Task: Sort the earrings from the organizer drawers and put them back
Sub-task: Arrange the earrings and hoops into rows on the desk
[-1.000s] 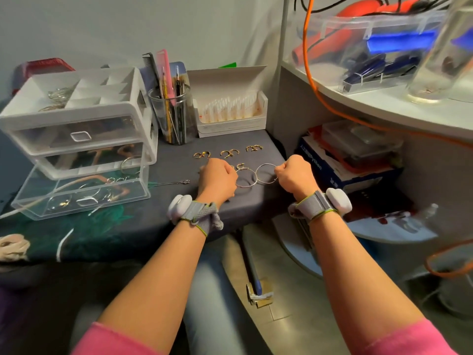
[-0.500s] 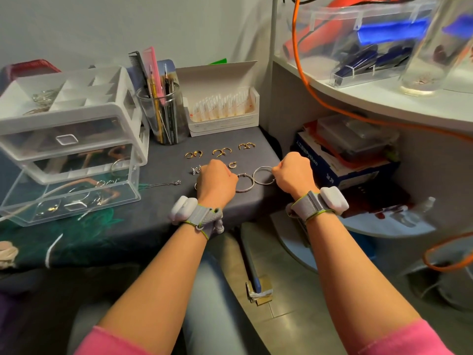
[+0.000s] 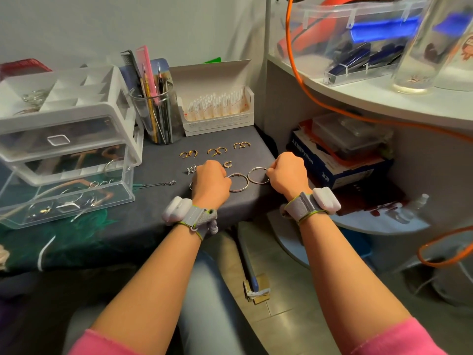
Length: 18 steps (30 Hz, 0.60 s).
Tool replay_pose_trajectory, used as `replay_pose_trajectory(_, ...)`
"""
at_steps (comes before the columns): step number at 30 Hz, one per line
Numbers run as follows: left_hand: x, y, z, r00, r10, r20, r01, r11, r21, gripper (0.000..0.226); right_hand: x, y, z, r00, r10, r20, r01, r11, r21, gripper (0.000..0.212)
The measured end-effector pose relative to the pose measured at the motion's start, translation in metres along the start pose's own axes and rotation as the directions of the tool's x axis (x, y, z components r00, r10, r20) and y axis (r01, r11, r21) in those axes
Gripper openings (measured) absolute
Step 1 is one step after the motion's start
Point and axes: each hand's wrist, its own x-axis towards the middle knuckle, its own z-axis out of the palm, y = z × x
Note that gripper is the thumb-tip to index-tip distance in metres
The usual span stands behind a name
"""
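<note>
Clear organizer drawers (image 3: 64,175) left, pen cup (image 3: 156,116) behind earrings (image 3: 216,151)

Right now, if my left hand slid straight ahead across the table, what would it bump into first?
Probably the middle pair of gold earrings, lying just beyond the left hand; depth is hard to judge, so it might slip between pairs.

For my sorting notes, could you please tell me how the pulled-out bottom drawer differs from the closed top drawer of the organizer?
The bottom drawer is slid forward, while the top drawer sits pushed in. Hoops and small pieces show through the bottom drawer's clear wall; the top drawer's contents are too dim to tell. Both are clear plastic with a rectangular front handle.
</note>
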Motion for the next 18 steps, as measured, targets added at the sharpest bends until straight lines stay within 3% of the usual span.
replay_pose_trajectory(4, -0.004, 0.002, -0.006, 1.0, -0.02, 0.001, 0.02, 0.998, -0.064, 0.025, -0.001, 0.001, 0.0, 1.0, 0.023, -0.018, -0.023, 0.999, 0.043, 0.016)
replay_pose_trajectory(10, -0.008, 0.004, -0.014, 0.999, -0.038, -0.005, 0.037, 0.993, -0.115, 0.012, 0.001, 0.001, 0.0, 0.999, 0.04, -0.017, -0.039, 0.997, 0.065, 0.015)
replay_pose_trajectory(18, -0.007, -0.001, -0.016, 0.999, -0.024, -0.035, 0.021, 0.996, -0.088, 0.015, 0.004, 0.002, -0.001, 0.999, 0.021, -0.025, -0.02, 0.998, 0.06, 0.015)
